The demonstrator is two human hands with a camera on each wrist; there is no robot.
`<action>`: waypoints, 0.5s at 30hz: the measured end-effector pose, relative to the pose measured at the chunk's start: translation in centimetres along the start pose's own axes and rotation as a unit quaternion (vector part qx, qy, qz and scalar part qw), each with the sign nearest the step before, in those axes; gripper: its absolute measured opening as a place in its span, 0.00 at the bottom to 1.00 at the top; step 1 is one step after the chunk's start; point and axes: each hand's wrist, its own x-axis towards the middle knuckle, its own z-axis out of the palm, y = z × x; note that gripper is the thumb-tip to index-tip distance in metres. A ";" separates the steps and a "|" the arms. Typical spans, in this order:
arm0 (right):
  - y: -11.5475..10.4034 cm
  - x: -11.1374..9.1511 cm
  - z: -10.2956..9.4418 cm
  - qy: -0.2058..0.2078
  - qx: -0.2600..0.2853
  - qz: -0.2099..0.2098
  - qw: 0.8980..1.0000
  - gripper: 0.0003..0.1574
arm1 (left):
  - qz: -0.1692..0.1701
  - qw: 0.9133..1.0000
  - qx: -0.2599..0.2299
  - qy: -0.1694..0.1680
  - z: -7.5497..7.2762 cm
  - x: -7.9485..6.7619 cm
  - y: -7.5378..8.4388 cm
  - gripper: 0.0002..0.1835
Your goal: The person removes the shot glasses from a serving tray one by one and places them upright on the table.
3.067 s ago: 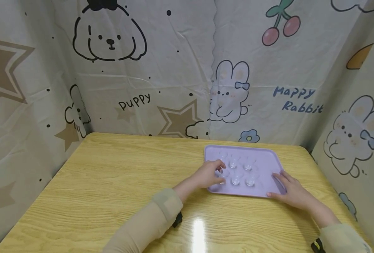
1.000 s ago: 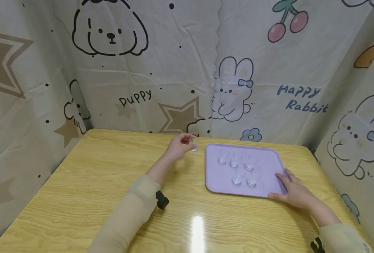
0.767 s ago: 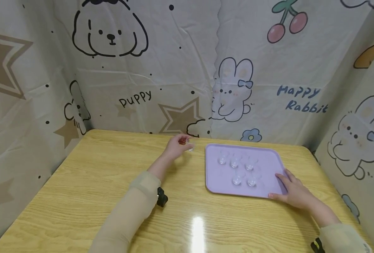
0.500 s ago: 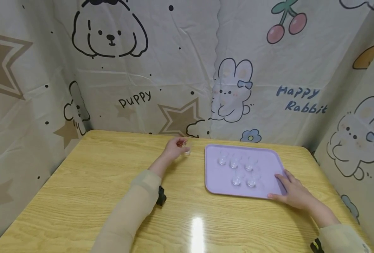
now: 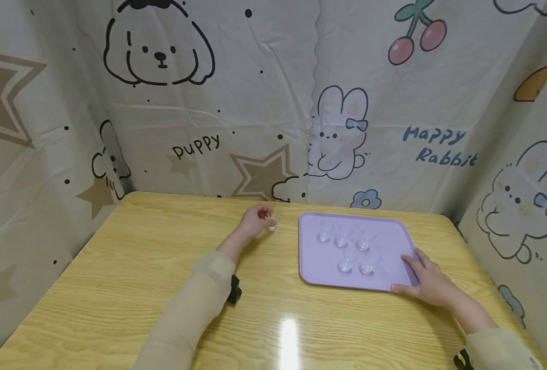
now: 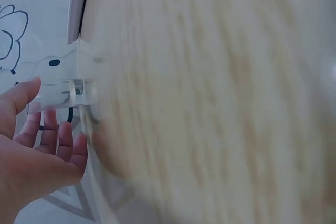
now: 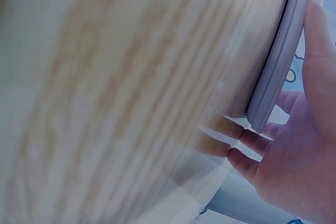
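My left hand [image 5: 252, 222] pinches a small clear glass [image 5: 273, 225] between thumb and fingertips, upright over the wooden table to the left of the tray. In the left wrist view the glass [image 6: 55, 95] has its thick base at the table surface, and the other fingers are spread beside it. Several like glasses stand in two rows on the lilac tray [image 5: 394, 234]. My right hand [image 5: 428, 281] rests at the tray's front right corner, thumb on the front rim. In the right wrist view its lower fingertips touch the table beside the tray edge [image 7: 278, 51].
The wooden table [image 5: 162, 246] reaches back to a printed cloth [image 5: 264, 118] that hangs behind it and along both sides. Light glares off the table near the front.
The left hand has taken the front left glass from the tray, carried it left and back, and lowered it to the table. The right hand has stayed at the tray.
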 end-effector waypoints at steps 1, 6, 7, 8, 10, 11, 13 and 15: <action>0.0 0.0 0.0 0.000 0.000 0.000 1.000 0.60 | 0.001 1.000 0.002 -0.001 0.0 0.0 0.0 0.22; -0.2 0.1 0.0 -0.003 0.001 0.003 1.000 0.60 | -0.010 1.000 0.018 -0.008 -0.6 -0.5 0.8 0.25; -0.2 0.1 0.0 -0.003 0.001 0.004 1.000 0.60 | -0.012 1.000 0.024 -0.009 -0.7 -0.7 1.0 0.26; -0.2 0.1 0.0 -0.004 0.000 0.005 1.000 0.61 | -0.018 0.999 0.029 -0.012 -0.9 -0.9 1.2 0.27; -0.2 0.1 0.0 -0.004 0.000 0.005 1.000 0.61 | -0.023 0.999 0.046 -0.013 -1.1 -1.2 1.7 0.28; -0.2 0.1 0.0 -0.003 -0.001 0.005 1.000 0.61 | -0.025 0.998 0.058 -0.012 -1.2 -1.3 1.9 0.28; 0.0 0.1 0.0 -0.003 -0.001 0.005 1.000 0.61 | -0.023 0.997 0.078 -0.008 -1.3 -1.8 2.4 0.29; 0.1 0.1 0.1 -0.003 -0.001 0.004 1.000 0.62 | -0.020 0.995 0.102 0.000 -1.3 -2.3 3.0 0.29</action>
